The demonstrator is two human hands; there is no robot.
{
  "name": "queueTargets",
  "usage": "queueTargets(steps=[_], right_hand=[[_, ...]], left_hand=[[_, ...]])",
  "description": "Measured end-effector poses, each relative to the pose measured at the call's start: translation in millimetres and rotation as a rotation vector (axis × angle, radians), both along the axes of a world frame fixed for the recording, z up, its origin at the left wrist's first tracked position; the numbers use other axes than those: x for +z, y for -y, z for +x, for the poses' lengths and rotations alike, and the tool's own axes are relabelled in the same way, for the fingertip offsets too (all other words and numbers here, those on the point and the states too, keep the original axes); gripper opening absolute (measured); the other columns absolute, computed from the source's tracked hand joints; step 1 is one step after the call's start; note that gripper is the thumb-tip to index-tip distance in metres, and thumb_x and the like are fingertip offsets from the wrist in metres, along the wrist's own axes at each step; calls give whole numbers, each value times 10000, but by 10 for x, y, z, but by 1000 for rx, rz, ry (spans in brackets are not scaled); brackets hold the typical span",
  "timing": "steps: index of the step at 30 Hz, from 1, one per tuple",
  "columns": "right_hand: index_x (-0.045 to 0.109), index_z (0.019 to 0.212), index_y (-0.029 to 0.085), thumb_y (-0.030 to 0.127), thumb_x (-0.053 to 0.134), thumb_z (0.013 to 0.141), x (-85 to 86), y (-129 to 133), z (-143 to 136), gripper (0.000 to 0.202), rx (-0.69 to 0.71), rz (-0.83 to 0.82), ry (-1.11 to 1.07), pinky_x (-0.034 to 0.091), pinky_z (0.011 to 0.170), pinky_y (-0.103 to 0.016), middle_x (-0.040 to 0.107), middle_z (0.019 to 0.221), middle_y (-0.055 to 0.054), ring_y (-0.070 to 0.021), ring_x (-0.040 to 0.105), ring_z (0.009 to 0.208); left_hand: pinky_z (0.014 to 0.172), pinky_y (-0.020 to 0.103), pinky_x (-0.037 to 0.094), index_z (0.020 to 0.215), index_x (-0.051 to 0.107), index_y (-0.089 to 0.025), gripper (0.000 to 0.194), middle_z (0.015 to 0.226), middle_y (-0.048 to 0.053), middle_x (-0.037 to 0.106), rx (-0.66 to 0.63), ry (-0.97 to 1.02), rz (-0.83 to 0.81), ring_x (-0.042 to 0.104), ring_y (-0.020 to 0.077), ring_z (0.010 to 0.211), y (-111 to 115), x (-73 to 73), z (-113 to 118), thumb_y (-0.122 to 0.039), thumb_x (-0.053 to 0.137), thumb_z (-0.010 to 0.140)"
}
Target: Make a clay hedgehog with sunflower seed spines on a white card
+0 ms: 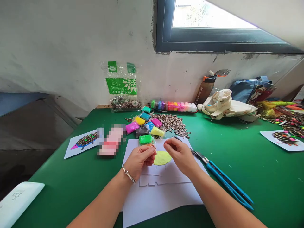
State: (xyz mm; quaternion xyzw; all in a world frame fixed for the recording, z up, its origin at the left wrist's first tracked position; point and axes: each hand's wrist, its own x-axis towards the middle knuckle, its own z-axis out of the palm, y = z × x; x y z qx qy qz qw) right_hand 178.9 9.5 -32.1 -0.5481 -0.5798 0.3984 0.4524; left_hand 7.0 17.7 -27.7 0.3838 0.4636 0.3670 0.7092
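My left hand (143, 157), with a silver bracelet on its wrist, is closed in a pinch just left of a flattened yellow clay oval (162, 158). My right hand (178, 153) pinches thumb to forefinger at the oval's right side. Whatever lies between the fingers of either hand is too small to make out. The clay sits on a white paper (163, 180) with short pen lines below the oval. Underneath are larger white sheets (142, 205). Just beyond my hands lie a green clay packet (145, 139) and a pale yellow one (157, 132).
Sunflower seeds (172, 123) are heaped behind several coloured clay packets. A seed bag (123, 91) leans on the wall. To the right lie a blue-handled cutting tool (228, 182) and a seed hedgehog picture (282, 141); another hedgehog picture (84, 143) is left. A white device (20, 201) sits front left.
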Motion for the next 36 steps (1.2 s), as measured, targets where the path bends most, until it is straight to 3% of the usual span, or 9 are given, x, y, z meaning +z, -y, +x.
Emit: queueTargets(steps=[5,9,19,28,31,36], right_hand=[[603,810,167,356,664,755,-6,-22,27,205,97,-278,-563,409,556,-251,583,695,-4,-108,507,582],[604,782,151,359,724,713,-11,-29,58,249,98,-333,-699,401,530,-226,589,663,-3,-83,496,545],[631,919,150,320,721,708,25,-5,66,286,117,-385,-739,475,589,-237,662,802,-55,-101,574,616],[652,860,146,282,767,649,42,-3,58,276,123,-401,-720,512,704,-276,669,821,-54,-123,621,686],[640,844,150,311,766,649,43,-4,50,283,129,-377,-705,493,665,-261,648,788,-36,-113,595,660],[575,779,154,412,660,755,7,-11,31,273,114,-287,-568,385,520,-210,572,665,6,-72,476,537]], left_hand=[[512,183,364,671,645,-124,286,626,2,563,-13,17,23,492,72,545,-8,-17,-10,-385,763,661],[517,189,367,689,654,-125,291,631,3,568,-2,3,18,491,74,547,-7,-9,-5,-389,772,649],[528,196,372,705,657,-125,296,626,5,567,4,-9,13,493,82,556,-2,17,-4,-389,777,641],[527,198,370,700,657,-123,304,606,1,562,10,-11,12,482,80,548,0,24,0,-388,787,627],[531,203,373,695,661,-128,302,599,-4,560,19,-14,10,480,81,545,3,26,5,-383,799,608],[534,214,379,697,664,-129,302,616,-3,566,22,-14,12,481,81,536,5,31,13,-360,817,577]])
